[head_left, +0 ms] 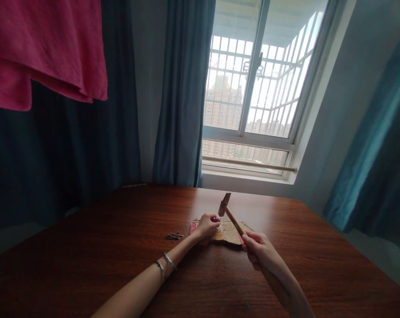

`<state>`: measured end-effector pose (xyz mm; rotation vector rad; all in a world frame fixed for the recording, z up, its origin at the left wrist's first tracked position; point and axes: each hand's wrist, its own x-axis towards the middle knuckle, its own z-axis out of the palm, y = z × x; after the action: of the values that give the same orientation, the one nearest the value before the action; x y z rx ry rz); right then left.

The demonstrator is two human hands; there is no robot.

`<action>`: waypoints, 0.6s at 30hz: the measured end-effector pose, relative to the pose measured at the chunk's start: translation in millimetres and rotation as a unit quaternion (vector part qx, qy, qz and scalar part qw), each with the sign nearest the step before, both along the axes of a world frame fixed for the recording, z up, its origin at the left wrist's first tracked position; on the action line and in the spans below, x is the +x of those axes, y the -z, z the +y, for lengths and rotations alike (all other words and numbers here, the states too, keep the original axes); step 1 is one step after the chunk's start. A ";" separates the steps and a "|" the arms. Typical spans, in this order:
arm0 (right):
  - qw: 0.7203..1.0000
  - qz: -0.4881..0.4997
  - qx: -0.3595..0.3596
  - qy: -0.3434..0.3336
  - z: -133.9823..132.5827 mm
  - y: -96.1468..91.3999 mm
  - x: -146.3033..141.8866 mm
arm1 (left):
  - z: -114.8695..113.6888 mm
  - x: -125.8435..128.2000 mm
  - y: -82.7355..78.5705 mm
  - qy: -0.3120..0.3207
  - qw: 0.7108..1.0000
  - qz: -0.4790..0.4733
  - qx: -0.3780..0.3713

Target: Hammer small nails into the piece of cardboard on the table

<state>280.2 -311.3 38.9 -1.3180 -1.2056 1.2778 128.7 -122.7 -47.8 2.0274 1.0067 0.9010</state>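
A small hammer [227,210] with a wooden handle is raised over a pale wooden board [227,232] studded with many nails, lying on the dark wooden table [120,238]. My right hand [260,252] is closed round the lower end of the handle. My left hand [207,225] rests on the board's left part, fingers pinched together just under the hammer head, on something too small to make out. Two bracelets sit on my left wrist.
A few loose nails [174,236] lie on the table left of the board. A pink strip [193,228] shows at the board's left edge. Behind the table are a barred window [253,88], blue curtains [183,97] and a hanging pink cloth [44,48].
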 end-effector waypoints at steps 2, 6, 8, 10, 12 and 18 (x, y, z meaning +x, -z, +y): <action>1.000 -0.003 -0.003 -0.005 0.1 0.4 0.0 | -1.9 0.0 -2.7 -0.005 1.000 0.004 -0.008; 1.000 -0.006 -0.002 -0.007 -0.3 1.1 -0.3 | -2.0 0.1 -3.2 0.001 1.000 0.001 -0.008; 1.000 -0.007 0.000 -0.008 -0.5 1.7 -0.2 | -0.4 0.3 -1.0 0.002 1.000 0.004 0.002; 1.000 -0.012 -0.003 -0.013 -0.6 2.2 0.0 | 1.2 0.8 1.3 -0.002 1.000 0.009 0.009; 1.000 -0.019 -0.007 -0.014 -0.7 2.2 0.0 | 1.9 1.3 2.5 -0.002 1.000 0.009 0.006; 1.000 -0.030 -0.002 -0.006 -1.6 0.8 -1.2 | 1.8 2.2 1.8 -0.010 1.000 0.019 -0.008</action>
<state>279.1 -312.9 38.1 -1.3640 -1.2542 1.2573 131.0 -120.8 -49.6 2.0311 1.0521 0.8654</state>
